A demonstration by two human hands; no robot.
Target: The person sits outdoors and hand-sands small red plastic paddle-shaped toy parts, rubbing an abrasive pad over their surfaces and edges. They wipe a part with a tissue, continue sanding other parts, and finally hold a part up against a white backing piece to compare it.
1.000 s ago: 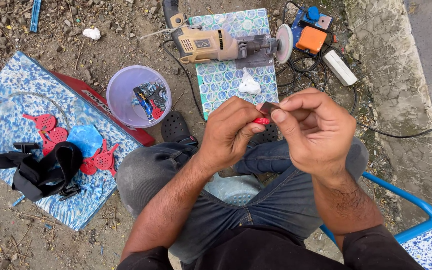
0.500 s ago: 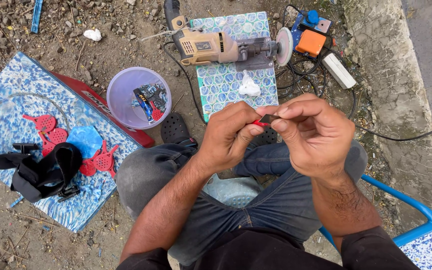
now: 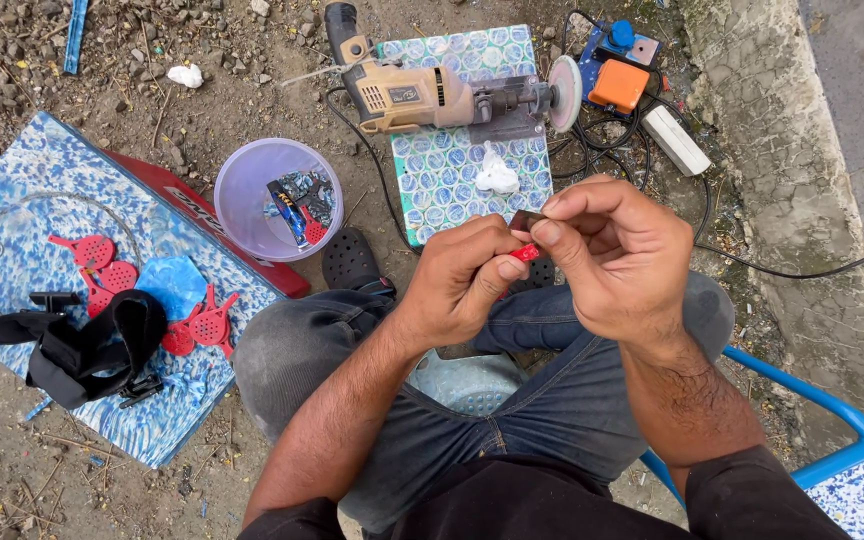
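We see both hands raised above the knees, meeting over the near edge of the patterned tile (image 3: 462, 165). The left hand (image 3: 462, 280) and the right hand (image 3: 617, 255) have their fingers drawn narrow, pinching between them a small red piece (image 3: 526, 253) with a dark end; thumbs and forefingers of both hands touch it.

Beyond the hands, the electric drill (image 3: 432, 95) lies across the tile's far edge, its disc at the right end, with a white crumpled scrap (image 3: 497, 175) just below it. Cables and an orange box (image 3: 619, 85) crowd the tile's right side. Left of the tile stands a lilac bowl (image 3: 277, 198) holding small parts. Farther left, a blue patterned board (image 3: 22, 180) carries red flat pieces (image 3: 97, 262) and a black strap (image 3: 102, 345). A blue chair frame (image 3: 832, 420) borders the right knee. Bare ground lies between bowl and tile.
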